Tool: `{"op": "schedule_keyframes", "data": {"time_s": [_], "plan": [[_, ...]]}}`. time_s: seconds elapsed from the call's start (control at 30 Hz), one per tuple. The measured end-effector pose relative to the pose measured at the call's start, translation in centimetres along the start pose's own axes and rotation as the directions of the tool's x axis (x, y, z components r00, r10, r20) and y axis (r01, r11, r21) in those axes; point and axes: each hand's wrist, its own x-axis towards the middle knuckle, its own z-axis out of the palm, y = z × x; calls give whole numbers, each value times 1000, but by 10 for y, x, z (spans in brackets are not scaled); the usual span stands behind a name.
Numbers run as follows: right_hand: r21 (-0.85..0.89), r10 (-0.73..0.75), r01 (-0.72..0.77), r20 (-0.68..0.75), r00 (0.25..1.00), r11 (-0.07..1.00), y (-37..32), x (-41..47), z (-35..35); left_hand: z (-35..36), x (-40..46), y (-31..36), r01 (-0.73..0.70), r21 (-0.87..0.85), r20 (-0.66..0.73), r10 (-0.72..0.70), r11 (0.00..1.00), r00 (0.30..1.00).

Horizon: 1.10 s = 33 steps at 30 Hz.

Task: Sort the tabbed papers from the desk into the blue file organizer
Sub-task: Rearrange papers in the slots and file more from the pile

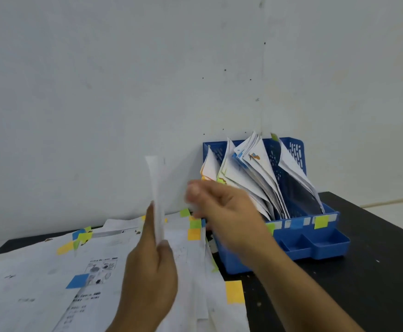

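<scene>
Nearest the camera, at lower centre, the left hand pinches a white sheet between thumb and fingers and holds it upright, seen almost edge-on, so it reads as a narrow pale strip rising to mid-frame. Under it, filling the lower left, the tabbed papers lie spread in an overlapping heap on the black desk; they are white printed pages with small yellow, green and blue sticky tabs along their edges.

To the right of centre the right hand is blurred, fingers loosely curled; whether it grips anything I cannot tell.

Behind it, at centre right, the blue file organizer stands against the white wall. Its upright slots hold several leaning bundles of paper that fan out to the right, and coloured labels run along its front lip. The shallow front tray compartments show only blue plastic.

The heap's right edge touches the organizer's base. Bare black desk lies in front of the organizer and to its right, up to the desk's far right edge.
</scene>
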Motion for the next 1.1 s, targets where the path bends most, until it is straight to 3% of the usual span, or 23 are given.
{"op": "schedule_keyframes", "data": {"time_s": [0.03,0.07,0.13,0.17,0.23,0.33,0.63,0.77,1.1], "plan": [[-79,-35,25,-123,992,997,6,8,-14,-5,2,6,23,-47,-18,-24,999,1000],[-273,-85,21,-223,971,962,15,17,-28,-10,2,14,25,-94,-25,-27,995,999],[-735,-156,-79,-246,957,673,38,35,-55,-18,5,27,24,-173,-28,-29,985,999],[-855,-146,-117,-219,965,506,51,42,-65,-21,7,32,5,-203,-30,-12,979,999],[-946,-120,-127,-169,978,299,72,52,-73,-26,12,43,-33,-241,-17,29,970,999],[-978,-169,-121,-150,974,169,92,63,-78,-29,14,57,-50,-301,-30,43,952,999],[-940,-355,-54,-180,917,338,86,87,-103,-35,23,91,-63,-583,-36,52,810,998],[-881,-327,-95,-270,906,464,80,96,-115,-28,36,113,-91,-637,-77,54,765,996],[-816,-232,-115,-292,928,566,76,104,-131,7,85,170,3,-795,78,98,606,992]]}}
